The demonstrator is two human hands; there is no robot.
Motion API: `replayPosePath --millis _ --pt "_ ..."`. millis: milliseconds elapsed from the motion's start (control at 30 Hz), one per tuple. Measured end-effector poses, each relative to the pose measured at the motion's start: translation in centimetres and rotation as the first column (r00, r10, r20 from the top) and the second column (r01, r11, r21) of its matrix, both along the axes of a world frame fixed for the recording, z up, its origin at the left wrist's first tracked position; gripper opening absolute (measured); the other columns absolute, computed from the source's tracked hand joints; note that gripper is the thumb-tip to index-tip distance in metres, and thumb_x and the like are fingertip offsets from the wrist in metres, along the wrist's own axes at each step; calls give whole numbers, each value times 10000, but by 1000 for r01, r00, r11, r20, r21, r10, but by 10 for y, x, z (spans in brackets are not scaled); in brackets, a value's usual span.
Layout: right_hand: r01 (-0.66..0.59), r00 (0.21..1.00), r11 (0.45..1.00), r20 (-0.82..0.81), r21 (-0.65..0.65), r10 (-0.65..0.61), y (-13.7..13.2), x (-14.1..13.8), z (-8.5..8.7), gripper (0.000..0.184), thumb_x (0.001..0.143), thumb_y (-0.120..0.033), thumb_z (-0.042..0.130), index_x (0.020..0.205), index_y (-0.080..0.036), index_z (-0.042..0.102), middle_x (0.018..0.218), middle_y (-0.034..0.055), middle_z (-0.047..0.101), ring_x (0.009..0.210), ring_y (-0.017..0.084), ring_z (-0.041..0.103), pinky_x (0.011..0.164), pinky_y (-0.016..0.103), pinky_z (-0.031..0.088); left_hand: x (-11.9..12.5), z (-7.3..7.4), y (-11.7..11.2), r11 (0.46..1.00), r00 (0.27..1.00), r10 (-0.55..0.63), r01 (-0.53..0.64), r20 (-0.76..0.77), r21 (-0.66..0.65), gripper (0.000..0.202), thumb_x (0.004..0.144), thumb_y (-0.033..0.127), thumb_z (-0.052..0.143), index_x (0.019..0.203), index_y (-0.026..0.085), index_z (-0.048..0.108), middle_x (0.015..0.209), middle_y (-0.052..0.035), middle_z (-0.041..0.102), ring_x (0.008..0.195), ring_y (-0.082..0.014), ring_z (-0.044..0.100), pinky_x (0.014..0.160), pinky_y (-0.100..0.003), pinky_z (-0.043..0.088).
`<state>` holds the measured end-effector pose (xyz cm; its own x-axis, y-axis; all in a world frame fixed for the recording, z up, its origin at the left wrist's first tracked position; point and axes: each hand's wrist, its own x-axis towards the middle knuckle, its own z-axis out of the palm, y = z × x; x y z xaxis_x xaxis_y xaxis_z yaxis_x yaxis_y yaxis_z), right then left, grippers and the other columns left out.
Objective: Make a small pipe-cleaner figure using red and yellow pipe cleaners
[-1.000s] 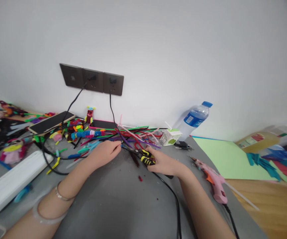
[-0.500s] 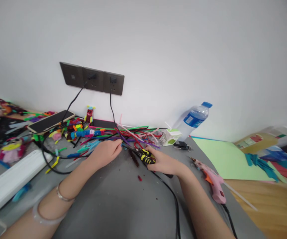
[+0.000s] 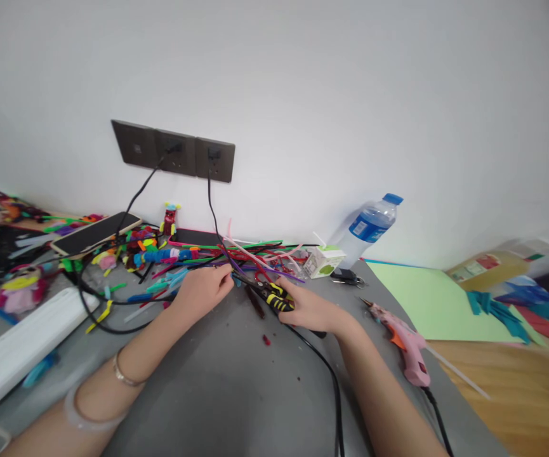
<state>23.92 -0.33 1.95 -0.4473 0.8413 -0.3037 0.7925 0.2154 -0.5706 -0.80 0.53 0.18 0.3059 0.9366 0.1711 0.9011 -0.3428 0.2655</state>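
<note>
My right hand is wrapped round a pair of pliers with black and yellow handles. Their jaws point left, towards the fingertips of my left hand. That hand is closed in a pinch at the front of a heap of pipe cleaners. A small bluish bit shows by its fingertips, but what they grip is mostly hidden. Just below the jaws lies a dark brown pipe-cleaner piece, and nearer me a small red scrap.
On the right are a pink glue gun, a water bottle, a small carton and keys. To the left lie a white power strip, a phone and several pipe-cleaner figures. Black cables cross the grey table.
The view has shifted very slightly. Both hands keep almost the same place and grip, with the pliers still at my left fingertips.
</note>
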Motion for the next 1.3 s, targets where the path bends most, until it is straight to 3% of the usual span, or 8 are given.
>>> replayPosePath --millis 233,400,533,800,1067,1300 --pt "-7 1000 1000 -19 9 8 0 1 2 443 684 -231 587 1116 -179 506 988 48 591 830 209 528 728 315 407 -1 5 -1 997 983 -7 22 186 -77 229 890 239 370 668 216 425 538 26 429 524 -155 449 547 -292 206" --pt "0 998 998 -63 -67 -4 -1 4 6 518 685 -223 586 1194 -201 489 963 23 592 794 191 528 683 294 399 -8 4 1 955 864 -125 238 488 -177 355 952 303 294 648 203 448 630 11 551 584 -139 505 606 -271 353" --pt "-6 998 998 -61 -64 2 -1 5 7 525 674 -225 585 1190 -188 496 1004 39 593 842 206 536 707 298 401 -10 1 3 936 808 -60 250 587 -249 413 973 345 264 648 195 471 627 10 569 539 -127 483 580 -263 383" --pt "-31 999 999 -24 -42 30 -1 4 7 485 681 -214 577 1161 -179 510 1005 46 597 855 214 545 723 307 406 -12 1 6 942 857 -122 260 501 -215 371 927 280 364 583 190 468 575 24 561 559 -124 518 613 -257 364" --pt "-18 998 997 -57 -69 14 -1 5 6 508 681 -209 578 1183 -180 509 1021 46 611 844 209 553 706 302 410 -14 7 3 954 920 -171 244 354 -173 320 948 281 349 658 204 459 622 14 584 584 -145 539 605 -269 329" --pt "-3 998 996 -62 -84 -2 -1 5 5 548 679 -213 582 1220 -195 502 995 34 623 793 198 552 676 299 403 -7 5 -1 991 985 -110 120 135 -64 279 953 267 332 713 215 464 594 -1 517 585 -181 522 568 -294 252"
